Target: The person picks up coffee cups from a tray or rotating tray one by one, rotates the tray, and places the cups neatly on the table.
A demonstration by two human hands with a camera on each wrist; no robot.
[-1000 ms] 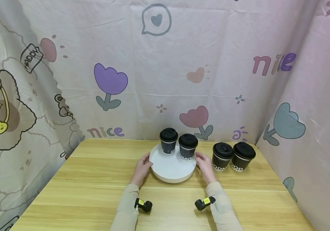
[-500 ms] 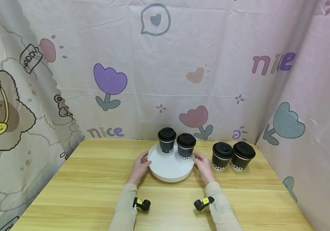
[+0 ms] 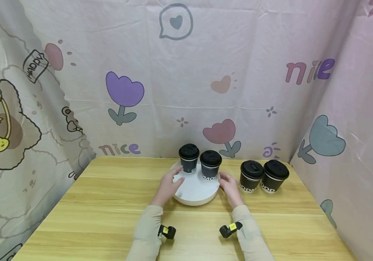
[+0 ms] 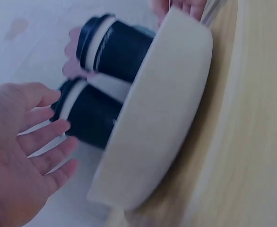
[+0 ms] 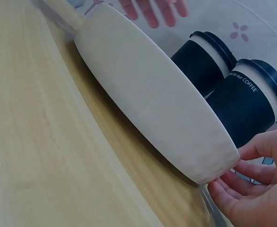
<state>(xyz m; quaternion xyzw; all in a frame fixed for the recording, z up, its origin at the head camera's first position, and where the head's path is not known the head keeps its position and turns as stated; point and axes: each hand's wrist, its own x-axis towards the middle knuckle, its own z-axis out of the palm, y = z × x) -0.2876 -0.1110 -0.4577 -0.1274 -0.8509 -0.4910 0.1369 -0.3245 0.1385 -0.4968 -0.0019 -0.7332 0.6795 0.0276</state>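
A thick round white tray [image 3: 194,194] carries two dark paper coffee cups with black lids, a rear-left cup [image 3: 189,163] and a front-right cup [image 3: 210,169]. Over the tray's left side hovers my left hand [image 3: 168,185], fingers spread. In the left wrist view its fingertips overlap the nearer cup [image 4: 89,113], with a gap between the hand and the tray's rim. My right hand [image 3: 230,186] pinches the tray's right edge; in the right wrist view the thumb [image 5: 256,144] lies at the upper rim and the curled fingers at the lower side.
Two more lidded coffee cups stand on the wooden table [image 3: 101,203] right of my right hand, a left one [image 3: 249,177] and a right one [image 3: 273,177], side by side. A patterned cloth [image 3: 173,72] hangs behind the table and down both sides.
The tray shifted slightly left with its cups, both hands on its edges. Then my left hand let go of the rim and moved right, over the tray toward the rear-left cup. My right hand stayed.
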